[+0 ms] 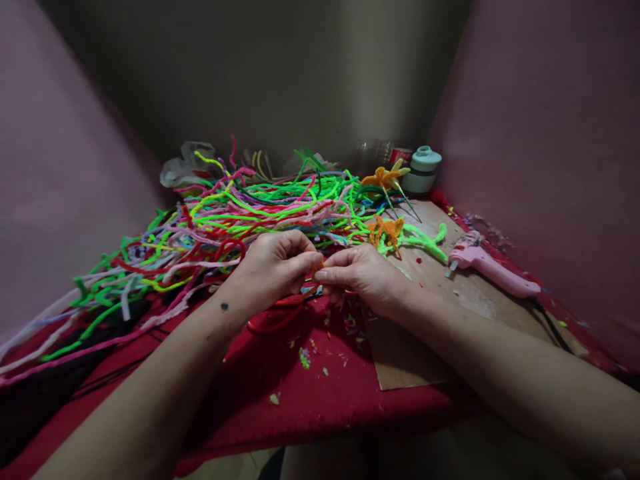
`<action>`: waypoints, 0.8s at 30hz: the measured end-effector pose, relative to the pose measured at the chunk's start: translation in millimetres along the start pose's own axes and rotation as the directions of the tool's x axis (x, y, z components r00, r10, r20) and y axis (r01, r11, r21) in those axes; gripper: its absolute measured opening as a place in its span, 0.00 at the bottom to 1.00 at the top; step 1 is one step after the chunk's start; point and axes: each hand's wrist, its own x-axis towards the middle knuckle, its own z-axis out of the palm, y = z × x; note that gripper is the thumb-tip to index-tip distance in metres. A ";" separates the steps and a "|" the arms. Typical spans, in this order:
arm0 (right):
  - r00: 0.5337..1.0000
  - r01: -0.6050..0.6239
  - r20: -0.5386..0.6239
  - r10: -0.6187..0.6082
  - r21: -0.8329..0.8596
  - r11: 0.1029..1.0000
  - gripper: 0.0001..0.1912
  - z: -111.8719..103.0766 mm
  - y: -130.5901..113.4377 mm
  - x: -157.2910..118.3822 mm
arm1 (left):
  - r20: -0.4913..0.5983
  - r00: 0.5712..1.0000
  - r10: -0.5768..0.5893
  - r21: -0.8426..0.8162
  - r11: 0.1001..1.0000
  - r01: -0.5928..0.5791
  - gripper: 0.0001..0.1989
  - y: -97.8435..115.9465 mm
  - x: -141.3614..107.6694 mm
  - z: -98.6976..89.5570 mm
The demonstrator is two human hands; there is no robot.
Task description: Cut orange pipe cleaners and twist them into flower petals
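Note:
My left hand (277,265) and my right hand (361,275) meet over the front of the table, thumbs and fingertips pinched together. Between them shows a small bit of orange pipe cleaner (319,267), mostly hidden by the fingers. Red-orange scissors handles (277,320) lie on the red cloth just below my hands. Behind them spreads a big tangled heap of pipe cleaners (270,212) in green, pink, red, yellow and white. An orange pipe-cleaner flower (386,232) with light green leaves rests right of my right hand.
A pink glue gun (493,267) lies on a cardboard sheet (415,367) at the right, its cord trailing forward. Orange and yellow flowers on stems (385,179) stand near a pale green-lidded jar (423,168). Scraps (305,359) dot the red cloth (280,407). Walls enclose the sides and back.

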 end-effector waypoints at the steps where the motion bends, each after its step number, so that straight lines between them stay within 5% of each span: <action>1: 0.999 0.015 -0.029 -0.015 0.004 1.000 0.09 0.4 -0.4 -0.7 | 0.006 1.000 -0.021 -0.050 0.999 0.021 0.07 -0.9 -0.1 0.3; 4: 0.998 0.019 -0.069 -0.015 0.052 0.998 0.09 0.5 -1.3 -1.8 | 0.059 0.996 -0.070 -0.214 0.974 0.081 0.08 -7.1 0.8 3.0; 10: 0.993 -0.095 0.085 0.076 0.246 0.964 0.09 -3.3 -3.5 0.0 | 0.032 0.999 -0.045 -0.425 0.903 0.054 0.07 -16.1 5.7 6.5; 13: 0.990 -0.097 0.120 0.070 0.234 0.967 0.10 -3.6 -4.4 -0.3 | 0.035 0.999 -0.025 -0.350 0.936 0.035 0.09 -13.0 5.0 7.4; 16: 0.986 -0.137 0.135 0.102 0.279 0.950 0.08 -3.4 -4.0 -1.3 | -0.117 0.991 0.063 -0.066 0.995 -0.071 0.09 -8.2 1.5 13.0; 20: 0.981 -0.177 0.134 0.139 0.343 0.923 0.07 -3.5 -3.1 -0.9 | -0.275 0.912 0.304 0.268 0.935 -0.231 0.07 -4.8 -0.9 19.4; 24: 0.990 -0.135 0.013 0.141 0.383 0.914 0.08 -5.3 -4.5 2.3 | -0.153 0.986 0.067 0.040 0.997 -0.062 0.10 -4.1 4.3 11.0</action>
